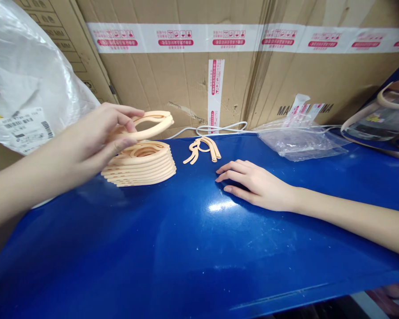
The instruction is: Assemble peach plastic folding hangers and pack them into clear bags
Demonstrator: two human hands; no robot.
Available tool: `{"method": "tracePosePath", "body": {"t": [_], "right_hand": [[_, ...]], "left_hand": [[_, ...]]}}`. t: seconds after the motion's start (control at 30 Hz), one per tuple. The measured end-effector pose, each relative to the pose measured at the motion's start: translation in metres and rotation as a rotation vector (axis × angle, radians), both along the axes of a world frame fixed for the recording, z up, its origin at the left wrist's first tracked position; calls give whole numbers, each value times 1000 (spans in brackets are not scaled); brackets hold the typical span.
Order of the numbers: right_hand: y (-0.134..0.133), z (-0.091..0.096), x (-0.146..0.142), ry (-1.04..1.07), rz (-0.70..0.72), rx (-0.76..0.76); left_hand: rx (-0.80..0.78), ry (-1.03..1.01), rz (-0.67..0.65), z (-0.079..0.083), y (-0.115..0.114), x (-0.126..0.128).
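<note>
Between the thumb and fingers of my left hand [101,128] is a peach plastic folding hanger [158,128], a curved loop raised just over a stack. That stack of matching peach hangers [146,170] lies on the blue table, several layers high, its left part hidden behind my hand. To its right, apart from it, lie loose peach plastic hanger parts [202,148] with curved and straight arms. My right hand [259,184] rests palm down on the table near these parts, fingers loosely stretched, holding nothing.
Cardboard boxes [173,79] with printed tape stand along the back of the blue table [186,248]. A white plastic bag [29,66] is at the left. Behind the loose parts runs a white cable [232,128]. Clear plastic packaging [295,141] and a transparent container [379,117] are at the right.
</note>
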State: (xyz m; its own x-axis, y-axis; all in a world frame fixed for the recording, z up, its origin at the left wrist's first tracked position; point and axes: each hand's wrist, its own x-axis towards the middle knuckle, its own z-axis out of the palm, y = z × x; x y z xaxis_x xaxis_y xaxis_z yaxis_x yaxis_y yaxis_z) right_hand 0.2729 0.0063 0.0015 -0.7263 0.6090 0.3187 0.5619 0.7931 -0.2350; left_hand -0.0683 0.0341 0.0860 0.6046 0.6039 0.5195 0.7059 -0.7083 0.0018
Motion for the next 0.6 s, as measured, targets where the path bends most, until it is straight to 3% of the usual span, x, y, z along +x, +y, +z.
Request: {"method": "tracePosePath", "body": {"t": [0.07, 0.17, 0.3, 0.43, 0.6], "right_hand": [[-4, 5, -3, 165, -35, -114], [-12, 11, -9, 496, -73, -460], [-18, 13, -14, 642, 20, -861], [-20, 14, -13, 733, 24, -936], [-23, 22, -13, 546, 50, -1005]], "left_hand": [[113, 42, -80, -4, -13, 15], [175, 129, -252, -16, -37, 40], [250, 241, -325, -30, -60, 61], [261, 280, -312, -38, -66, 65], [257, 306, -349, -44, -68, 69]]}}
